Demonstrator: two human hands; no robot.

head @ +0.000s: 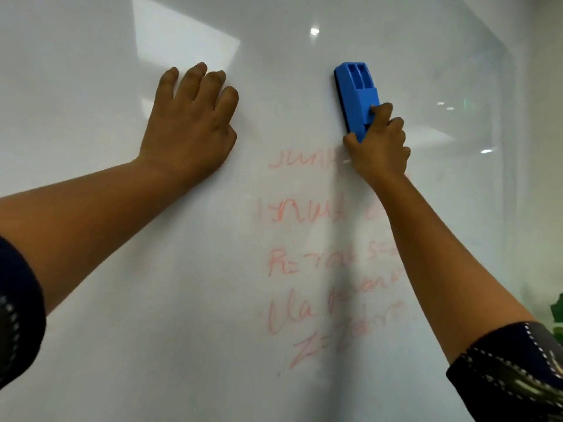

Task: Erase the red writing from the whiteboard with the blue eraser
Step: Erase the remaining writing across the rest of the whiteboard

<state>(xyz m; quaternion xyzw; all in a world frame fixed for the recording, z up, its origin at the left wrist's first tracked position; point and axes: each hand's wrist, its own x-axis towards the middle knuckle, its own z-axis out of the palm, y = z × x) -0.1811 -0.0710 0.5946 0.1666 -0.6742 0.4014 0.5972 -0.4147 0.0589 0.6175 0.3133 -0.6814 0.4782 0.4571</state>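
A glossy whiteboard [91, 300] fills the view. Several lines of faint red writing [307, 269] run down its middle right, smeared on their right side. My right hand [379, 147] grips the lower end of the blue eraser [355, 92], which lies flat against the board just above the top line of writing. The right forearm covers the ends of the lines. My left hand [189, 123] rests flat on the board to the left of the writing, fingers spread, holding nothing.
The whiteboard's right edge [515, 117] curves down the far right, with a pale wall beyond. A bit of green plant [557, 318] shows at the lower right. Light reflections sit on the upper board.
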